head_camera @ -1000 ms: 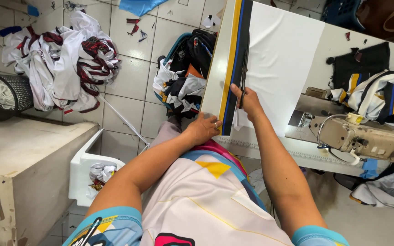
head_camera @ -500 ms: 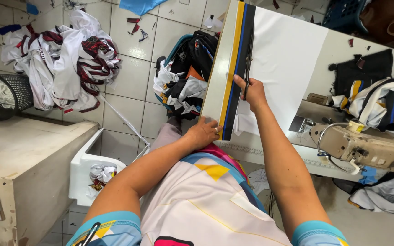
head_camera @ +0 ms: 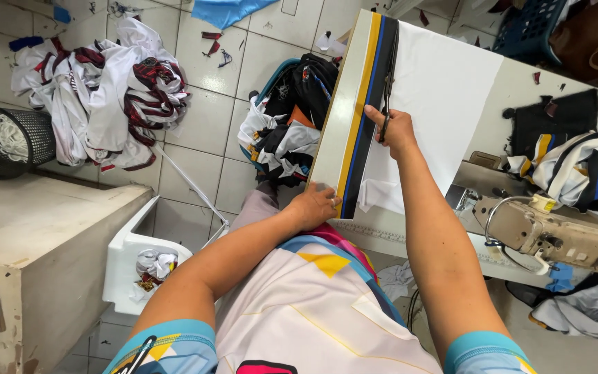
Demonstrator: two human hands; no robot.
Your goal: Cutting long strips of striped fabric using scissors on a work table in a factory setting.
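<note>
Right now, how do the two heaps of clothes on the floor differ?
The heap by the bin lies spread loose on the bare tiles, mostly white with dark red stripes. The heap by the table is smaller, bunched in a blue-rimmed basket, with black pieces on top. Both hold crumpled white garments.

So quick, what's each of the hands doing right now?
Left hand: closed on the near end of the striped fabric strip, pinning it to the table.
Right hand: closed around scissors.

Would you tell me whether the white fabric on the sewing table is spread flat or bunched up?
Mostly spread flat: the white fabric lies smooth, rumpled only near its lower corner.
</note>
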